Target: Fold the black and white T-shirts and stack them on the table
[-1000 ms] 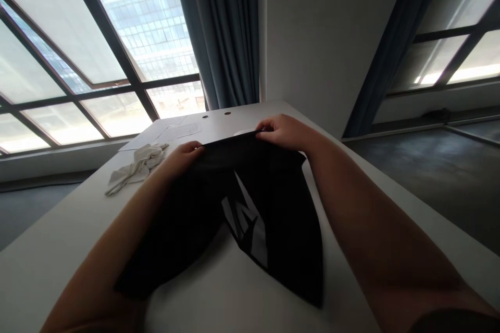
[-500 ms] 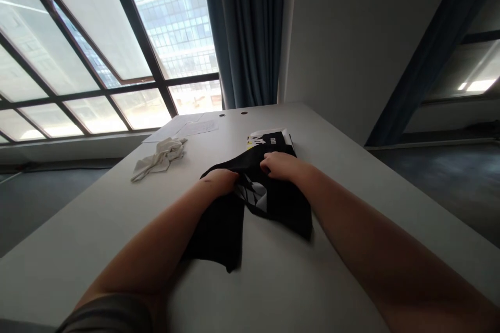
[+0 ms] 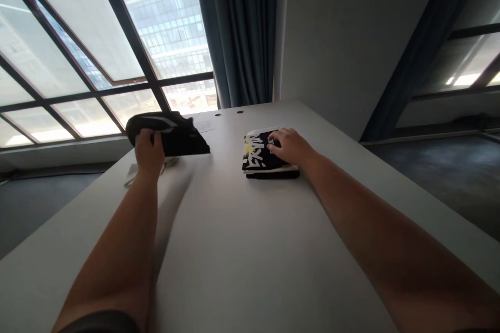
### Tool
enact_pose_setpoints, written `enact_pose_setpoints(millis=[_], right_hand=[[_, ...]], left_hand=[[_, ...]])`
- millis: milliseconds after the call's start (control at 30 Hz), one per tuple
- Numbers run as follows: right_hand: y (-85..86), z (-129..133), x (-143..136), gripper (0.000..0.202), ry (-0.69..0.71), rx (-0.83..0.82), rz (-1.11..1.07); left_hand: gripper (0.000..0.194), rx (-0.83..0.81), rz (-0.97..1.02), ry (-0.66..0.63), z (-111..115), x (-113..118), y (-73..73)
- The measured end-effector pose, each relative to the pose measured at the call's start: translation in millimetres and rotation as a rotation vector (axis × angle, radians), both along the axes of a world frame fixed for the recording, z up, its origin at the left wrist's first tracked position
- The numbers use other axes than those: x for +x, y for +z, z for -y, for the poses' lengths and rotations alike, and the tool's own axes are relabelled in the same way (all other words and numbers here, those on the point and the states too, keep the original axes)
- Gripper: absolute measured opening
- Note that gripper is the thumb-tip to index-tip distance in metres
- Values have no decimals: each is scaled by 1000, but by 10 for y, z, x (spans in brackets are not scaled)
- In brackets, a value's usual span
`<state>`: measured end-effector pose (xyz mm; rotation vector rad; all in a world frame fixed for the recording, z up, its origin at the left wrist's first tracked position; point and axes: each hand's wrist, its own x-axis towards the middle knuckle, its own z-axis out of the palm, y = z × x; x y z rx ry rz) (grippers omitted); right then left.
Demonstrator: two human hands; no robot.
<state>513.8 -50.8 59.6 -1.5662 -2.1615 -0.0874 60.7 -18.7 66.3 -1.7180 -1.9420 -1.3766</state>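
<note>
My left hand (image 3: 149, 152) is closed on a bunched black garment (image 3: 182, 138) and holds it up over the left side of the table. The garment's exact kind is hard to make out in its folds. On the table, right of centre, lies a stack of folded T-shirts (image 3: 255, 153), the top one black with white and yellow print. My right hand (image 3: 291, 145) rests over the right part of this stack, its fingers bent and apart, the fingertips touching the cloth.
Both arms reach over a long white table (image 3: 250, 250). A crumpled off-white cloth (image 3: 132, 174) lies at the left, mostly hidden by my left hand and the garment. Paper sheets (image 3: 203, 124) lie toward the far end, before a blue curtain (image 3: 242, 36) and windows.
The black garment has gone from the table's middle up to the left in my left hand, uncovering the folded stack. My right hand has let go of it and shifted slightly farther away onto the stack.
</note>
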Motion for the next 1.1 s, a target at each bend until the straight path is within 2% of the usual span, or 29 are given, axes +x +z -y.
enact_pose_setpoints(millis=[100,167,200,267,367,433,500,567,633,700,767,833,867,900,967,1000,1033,1067,1100], right_hand=[[-103,-10,-21,53,53,-209,187],[-125,-12,-16,61,67,-266,243],[-121,-13,-8,62,70,-266,256],[-95,-11,5,54,80,-241,275],[-53,20,-19,27,86,-190,298],[-51,54,-58,19,54,-153,279],[-68,74,-82,20,-10,-117,209],[-85,57,-68,23,-101,-74,84],[-80,0,-22,23,-188,-26,-101],[-39,-70,16,20,-254,6,-338],[43,-101,5,18,-260,17,-562],[164,-40,-65,18,-171,-8,-705],[240,34,-113,18,-94,-33,-735],[326,135,-160,17,-7,-60,-752],[517,395,-223,17,179,-109,-766],[617,536,-227,19,281,-122,-813],[714,670,-211,23,419,-184,-873],[803,787,-176,26,560,-272,-934],[880,882,-128,29,672,-357,-987]], left_hand=[[22,-483,-155,104,-51,-184,-344],[21,-667,-181,145,-58,-230,-529],[23,-701,-187,173,-55,-243,-587],[33,-662,-181,245,-42,-256,-642],[48,-509,-161,335,-18,-235,-650],[52,-468,-157,259,4,-196,-661],[54,-531,-149,136,44,-161,-683],[55,-589,-126,75,102,-148,-702],[58,-576,-103,72,158,-156,-699],[62,-540,-96,69,181,-148,-661],[62,-505,-95,78,169,-51,-574],[56,-450,-103,26,168,206,-442],[51,-412,-107,-56,192,405,-365],[46,-367,-109,-222,244,648,-285],[43,-309,-78,-710,439,1211,-133],[48,-268,-53,-890,576,1495,-63],[54,-231,-23,-990,727,1753,2],[51,-219,10,-1038,882,1970,62],[37,-232,71,-1063,1030,2133,117]])
